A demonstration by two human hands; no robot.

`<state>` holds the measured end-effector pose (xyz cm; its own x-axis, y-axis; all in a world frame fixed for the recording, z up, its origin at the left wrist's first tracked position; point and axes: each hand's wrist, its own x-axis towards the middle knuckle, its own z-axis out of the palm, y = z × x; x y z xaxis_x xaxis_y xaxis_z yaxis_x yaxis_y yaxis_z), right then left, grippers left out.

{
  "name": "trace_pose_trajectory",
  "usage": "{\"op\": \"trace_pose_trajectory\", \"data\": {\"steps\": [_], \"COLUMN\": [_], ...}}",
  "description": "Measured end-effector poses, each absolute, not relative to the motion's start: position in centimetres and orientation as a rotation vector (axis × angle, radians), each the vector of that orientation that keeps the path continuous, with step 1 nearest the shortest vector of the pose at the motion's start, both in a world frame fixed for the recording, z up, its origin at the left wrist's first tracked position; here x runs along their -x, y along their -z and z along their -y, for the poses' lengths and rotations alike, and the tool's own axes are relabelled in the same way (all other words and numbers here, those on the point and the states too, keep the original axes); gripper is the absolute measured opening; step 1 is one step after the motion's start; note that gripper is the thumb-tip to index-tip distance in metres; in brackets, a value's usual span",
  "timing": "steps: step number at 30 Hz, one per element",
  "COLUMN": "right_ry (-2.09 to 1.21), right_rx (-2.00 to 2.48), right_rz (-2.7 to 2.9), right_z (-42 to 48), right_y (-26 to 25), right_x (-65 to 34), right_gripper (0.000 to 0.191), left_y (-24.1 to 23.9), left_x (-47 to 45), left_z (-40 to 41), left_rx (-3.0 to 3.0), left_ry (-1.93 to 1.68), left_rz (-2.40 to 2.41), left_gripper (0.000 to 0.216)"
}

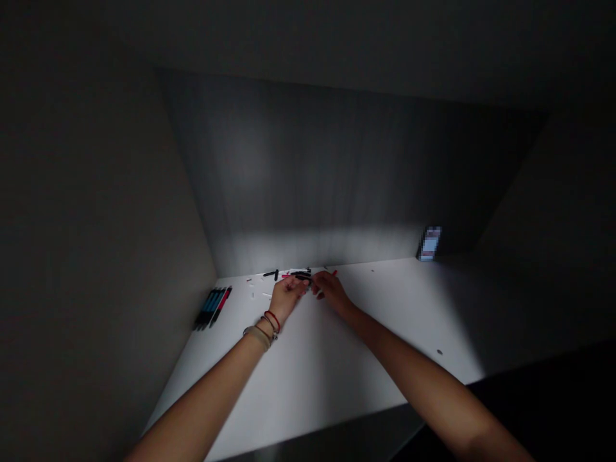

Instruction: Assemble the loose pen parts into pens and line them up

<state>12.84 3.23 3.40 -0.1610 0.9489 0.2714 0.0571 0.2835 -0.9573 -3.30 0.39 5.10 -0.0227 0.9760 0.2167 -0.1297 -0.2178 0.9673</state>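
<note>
My left hand (286, 294), with bracelets and bands at the wrist, is closed in a pinch on a black pen part (303, 278). Close beside it, almost touching, my right hand (329, 289) has its fingers drawn together. What they hold is too small and dark to make out. A red piece (335, 273) shows just past its knuckles; whether it is held I cannot tell. Around the left hand lie loose pen parts, among them a black tube (270, 274) and several small white or clear bits (253, 295).
A row of blue-and-black pens (206, 308) with a red one (221, 305) lies at the table's left edge. A phone (429, 244) leans against the grey back panel (308, 173). A small dark disc (439, 351) rests on the white table (289, 385) at right. Side walls close in the space.
</note>
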Motion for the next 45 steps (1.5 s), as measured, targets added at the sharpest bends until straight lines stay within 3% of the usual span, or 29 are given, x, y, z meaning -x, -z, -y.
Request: {"op": "trace_pose_trajectory", "data": {"steps": [5,16,28,45], "right_ry": [-1.012,-1.059,-1.125,-1.412], "right_rx": [0.917,0.937,0.977,0.965], "right_rz": [1.503,1.497,1.583,1.419], "right_z": [-3.5,-3.3,-3.1,-3.4], "right_y": [-3.2,-3.7,-3.1,-2.6], "right_x": [-13.0,-13.0,-12.8,-12.7], "right_gripper": [0.039,0.04,0.064,0.055], "left_y": [-4.6,-4.4,-5.3,-3.4], "left_x": [3.4,3.3,2.7,2.8], "left_z": [-0.7,-0.9,0.0,-0.9], "left_rx": [-1.212,-1.19,-1.25,-1.534], "left_ry": [-1.413,-1.435,-1.438,-1.497], "left_rz": [-0.993,-0.931,-0.895,-0.974], "left_gripper": [0.038,0.04,0.03,0.031]}}
